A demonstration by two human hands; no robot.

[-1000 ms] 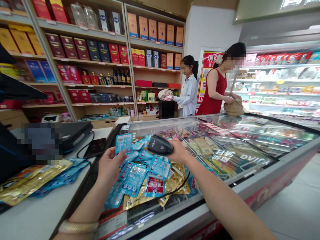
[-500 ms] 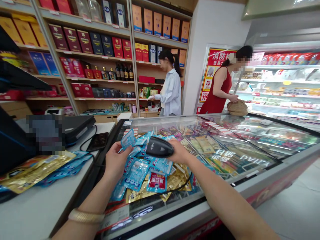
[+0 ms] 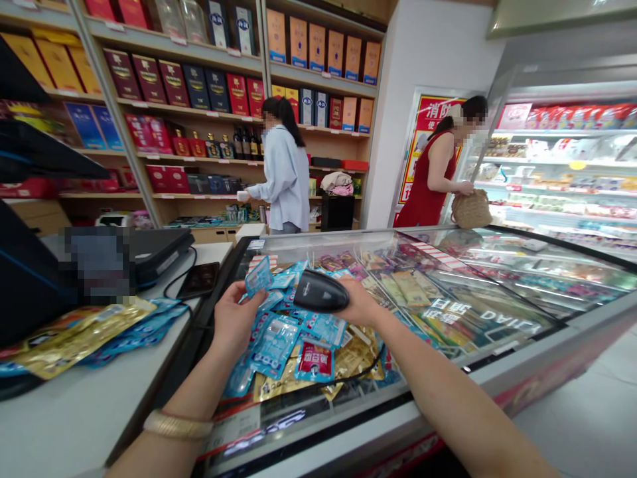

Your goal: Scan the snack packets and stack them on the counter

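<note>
Between thumb and fingers, my left hand [image 3: 233, 315] pinches a small blue snack packet [image 3: 259, 277], raised above the pile. My right hand [image 3: 359, 302] is wrapped round a black barcode scanner [image 3: 321, 292], whose head points left toward that packet. Its trigger side and most of my right fingers are hidden. Beneath both hands, a heap of blue snack packets [image 3: 276, 345] and gold packets [image 3: 355, 352] lies on the glass top of a chest freezer [image 3: 279, 441]. One packet with a red panel [image 3: 314, 360] sits at the front. The scanner's cable loops over the heap.
Left, a white counter [image 3: 64, 431] holds gold and blue packets [image 3: 94, 332], a phone [image 3: 199, 280] and a black device [image 3: 159, 255]. Beyond the freezer stand a person in a light blue shirt [image 3: 288, 179] and one in red [image 3: 438, 172] with a woven bag [image 3: 472, 209].
The person in the blue shirt has moved left along the shelves, uncovering a black box. The woven bag stands more upright. My hands keep nearly the same pose with packet and scanner.
</note>
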